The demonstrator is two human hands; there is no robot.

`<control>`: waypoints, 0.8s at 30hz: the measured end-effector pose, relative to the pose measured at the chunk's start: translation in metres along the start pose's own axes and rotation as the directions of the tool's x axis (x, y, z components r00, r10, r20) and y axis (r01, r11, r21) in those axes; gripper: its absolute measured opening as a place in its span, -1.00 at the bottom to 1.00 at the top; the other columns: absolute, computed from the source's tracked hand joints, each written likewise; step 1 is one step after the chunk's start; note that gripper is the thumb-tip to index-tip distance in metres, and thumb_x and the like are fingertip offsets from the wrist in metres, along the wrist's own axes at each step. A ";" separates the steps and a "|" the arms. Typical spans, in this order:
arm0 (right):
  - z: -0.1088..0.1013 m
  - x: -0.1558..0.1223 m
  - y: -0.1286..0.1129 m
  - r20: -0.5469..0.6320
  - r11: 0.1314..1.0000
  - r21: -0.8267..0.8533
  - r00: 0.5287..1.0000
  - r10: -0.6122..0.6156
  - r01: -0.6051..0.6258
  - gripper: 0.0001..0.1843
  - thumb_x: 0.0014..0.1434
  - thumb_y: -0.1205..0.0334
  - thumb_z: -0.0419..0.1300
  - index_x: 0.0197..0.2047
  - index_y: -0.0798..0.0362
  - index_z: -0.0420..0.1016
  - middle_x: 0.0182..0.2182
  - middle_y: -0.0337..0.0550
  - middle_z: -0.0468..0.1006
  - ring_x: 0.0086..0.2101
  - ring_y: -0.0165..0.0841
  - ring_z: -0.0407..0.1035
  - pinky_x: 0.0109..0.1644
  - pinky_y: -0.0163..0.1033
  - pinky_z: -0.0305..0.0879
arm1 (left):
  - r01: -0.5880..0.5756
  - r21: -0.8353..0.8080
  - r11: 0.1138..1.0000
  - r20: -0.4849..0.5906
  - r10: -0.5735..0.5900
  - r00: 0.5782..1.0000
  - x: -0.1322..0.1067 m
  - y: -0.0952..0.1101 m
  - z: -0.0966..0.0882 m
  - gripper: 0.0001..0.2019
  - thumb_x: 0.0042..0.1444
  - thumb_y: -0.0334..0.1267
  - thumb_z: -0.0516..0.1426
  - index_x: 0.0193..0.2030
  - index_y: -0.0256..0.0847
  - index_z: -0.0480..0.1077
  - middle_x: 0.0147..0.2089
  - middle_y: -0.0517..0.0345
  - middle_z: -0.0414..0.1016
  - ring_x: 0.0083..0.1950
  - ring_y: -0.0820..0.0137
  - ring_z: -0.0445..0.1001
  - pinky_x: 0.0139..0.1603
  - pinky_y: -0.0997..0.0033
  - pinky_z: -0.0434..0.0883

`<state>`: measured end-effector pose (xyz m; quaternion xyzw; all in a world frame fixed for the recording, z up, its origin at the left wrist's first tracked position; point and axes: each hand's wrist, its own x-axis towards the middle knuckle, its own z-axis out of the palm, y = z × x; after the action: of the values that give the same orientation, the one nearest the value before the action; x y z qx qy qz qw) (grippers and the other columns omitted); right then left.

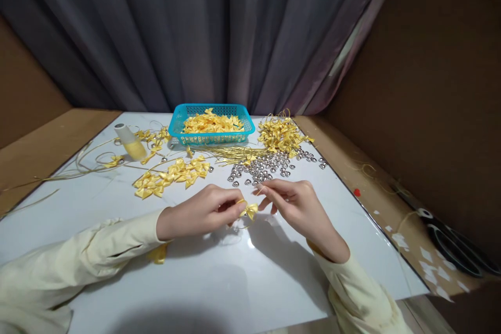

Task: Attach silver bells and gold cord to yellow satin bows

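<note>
My left hand pinches a yellow ribbon bow between thumb and fingers, above the middle of the white table. A thin golden cord loops below the bow. To its right, my right hand is closed in a pinch, with what looks like a thin bit of the cord at the fingertips. Just beyond it lie many small silver rings or beads. Several loose yellow bows rest past my left hand. Another yellow piece lies beside my left sleeve, partly hidden.
A blue basket full of yellow bows stands at the back. Right of it is a pile of bows with cords. Golden cords lie in front. A bottle stands left. Black scissors and paper scraps lie right.
</note>
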<state>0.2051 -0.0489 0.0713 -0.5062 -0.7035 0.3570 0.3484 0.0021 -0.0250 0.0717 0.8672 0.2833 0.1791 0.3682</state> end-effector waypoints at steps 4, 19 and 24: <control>0.000 -0.017 -0.010 -0.223 0.993 0.012 0.968 -0.111 0.116 -0.76 0.21 0.23 0.13 -0.06 0.00 0.50 -0.12 -0.11 0.58 -0.16 -0.23 0.50 -0.16 -0.19 0.46 | 0.047 -0.051 0.998 -0.007 -0.047 0.999 0.000 0.000 0.001 -0.68 0.28 -0.21 -0.08 -0.47 -0.25 0.27 -0.56 0.25 0.38 -0.53 0.54 0.30 -0.47 0.56 0.22; 0.038 -0.068 -0.016 -0.410 0.742 0.665 0.872 0.268 0.085 -0.80 0.05 0.15 0.32 -0.20 -0.17 0.51 -0.53 -0.29 0.61 -0.50 -0.35 0.46 -0.29 -0.20 0.46 | 0.086 -0.095 0.992 -0.052 -0.091 0.994 -0.002 -0.002 0.017 -0.70 0.26 -0.21 -0.02 -0.33 -0.29 0.48 -0.42 0.13 0.53 -0.45 0.49 0.39 -0.40 0.53 0.26; 0.044 -0.070 -0.017 -0.402 0.888 0.443 0.858 0.320 -0.124 -0.81 0.07 0.13 0.30 -0.20 -0.13 0.52 -0.44 -0.18 0.59 -0.19 -0.19 0.40 -0.09 -0.08 0.34 | 0.159 -0.132 0.979 -0.095 -0.172 0.981 -0.002 -0.002 0.019 -0.71 0.22 -0.23 0.02 -0.36 -0.29 0.50 -0.45 0.18 0.52 -0.44 0.49 0.36 -0.41 0.53 0.23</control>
<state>0.1771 -0.1265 0.0548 -0.5735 -0.4463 0.4007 0.5580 0.0097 -0.0357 0.0572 0.8056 0.3618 0.2105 0.4193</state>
